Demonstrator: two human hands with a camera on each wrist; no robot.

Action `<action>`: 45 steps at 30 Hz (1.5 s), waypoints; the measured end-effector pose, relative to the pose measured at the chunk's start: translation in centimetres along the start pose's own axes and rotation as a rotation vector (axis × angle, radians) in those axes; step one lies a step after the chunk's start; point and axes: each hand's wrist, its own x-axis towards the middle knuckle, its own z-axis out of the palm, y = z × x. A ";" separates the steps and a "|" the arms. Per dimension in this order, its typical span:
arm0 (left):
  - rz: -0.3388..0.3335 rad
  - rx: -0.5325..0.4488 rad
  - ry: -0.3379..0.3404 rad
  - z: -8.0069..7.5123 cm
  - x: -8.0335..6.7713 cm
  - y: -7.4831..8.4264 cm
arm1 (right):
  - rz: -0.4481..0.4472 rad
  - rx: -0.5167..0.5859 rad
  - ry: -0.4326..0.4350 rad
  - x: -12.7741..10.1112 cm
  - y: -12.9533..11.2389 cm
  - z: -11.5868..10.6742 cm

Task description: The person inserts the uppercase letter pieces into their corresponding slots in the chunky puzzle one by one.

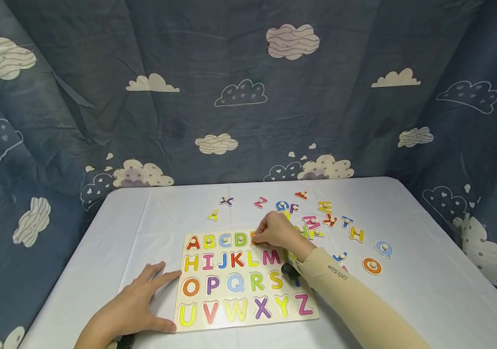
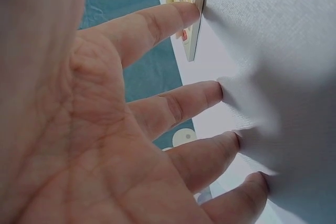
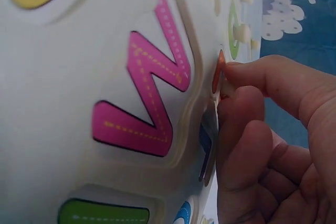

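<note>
Orange letter (image 1: pixel 254 238) between right-hand fingertips (image 3: pixel 239 103)

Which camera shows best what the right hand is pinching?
The right wrist view: the right hand pinches an orange letter piece by its knob at the puzzle board. In the head view the hand covers most of it. The left wrist view misses it.

board (image 1: pixel 248 310) on table (image 1: pixel 427 291), between the hands | left hand (image 1: pixel 132 305) flat on table, fingertip touching board's left edge | right hand (image 1: pixel 276 232) over board's top row | loose letters (image 1: pixel 318 218) on table beyond and right of right hand
</note>
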 end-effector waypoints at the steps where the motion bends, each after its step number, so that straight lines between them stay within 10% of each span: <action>1: 0.005 0.002 0.001 0.0 0.0 0.0 | 0.006 -0.005 0.003 0.0 0.0 0.0; 13: -0.009 -0.001 -0.005 0.1 -0.1 -0.1 | -0.014 0.092 -0.020 0.3 1.2 -1.1; 20: 0.011 0.003 0.001 0.0 0.1 -0.2 | -0.020 0.186 0.117 2.0 4.4 -4.1; 33: 0.013 0.015 0.005 0.0 0.0 -0.2 | 0.231 0.240 0.212 4.0 9.7 -7.8; 45: 0.019 0.008 0.007 0.0 0.0 -0.3 | 0.287 0.230 0.197 4.8 9.7 -7.8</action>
